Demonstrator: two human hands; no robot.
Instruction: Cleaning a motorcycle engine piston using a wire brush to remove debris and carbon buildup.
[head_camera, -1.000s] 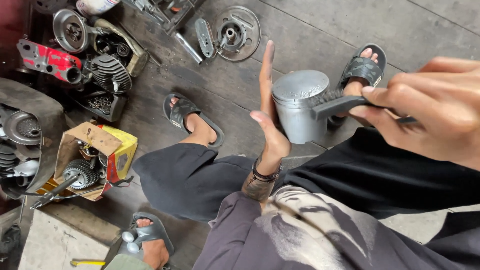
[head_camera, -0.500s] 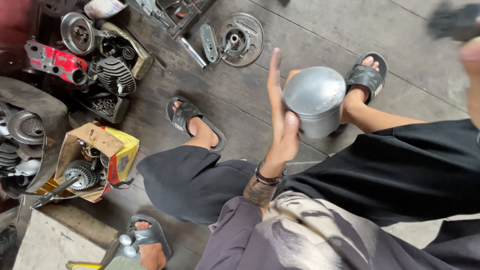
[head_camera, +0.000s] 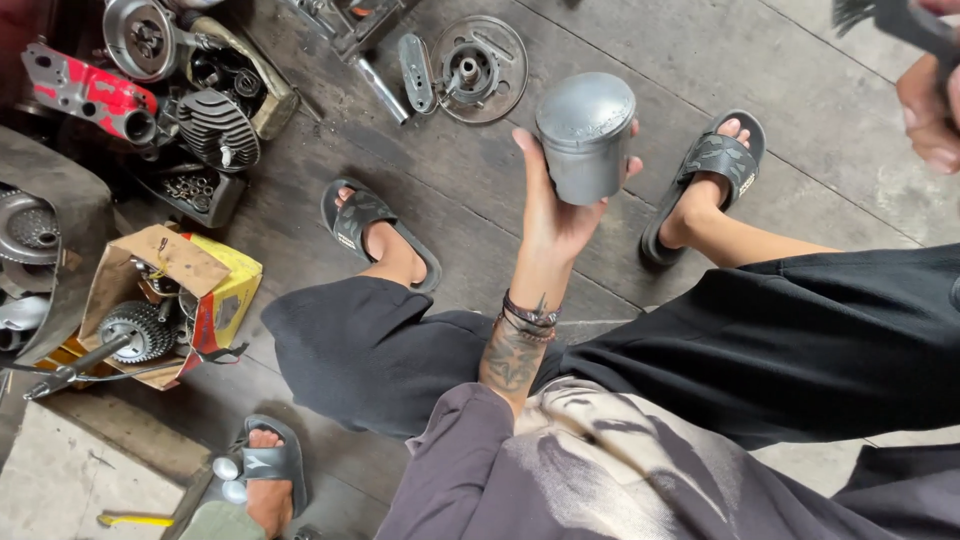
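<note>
My left hand (head_camera: 552, 205) holds a grey metal piston (head_camera: 585, 135) upright, dome on top, thumb on one side and fingertips on the other. It hangs above the dark floor between my two sandalled feet. My right hand (head_camera: 930, 95) is at the top right corner, raised well away from the piston, gripping a dark brush (head_camera: 890, 20) whose bristled end points left; part of the hand is cut off by the frame edge.
Engine parts lie at the top left: a finned cylinder (head_camera: 215, 130), a red part (head_camera: 85, 90), a round plate (head_camera: 478, 68). A torn cardboard box (head_camera: 165, 290) holds a gear on a shaft. Another person's sandalled foot (head_camera: 265, 480) is at the bottom left.
My right hand with the brush has left the piston and risen to the top right. My left hand has turned the piston upright and holds it farther out.
</note>
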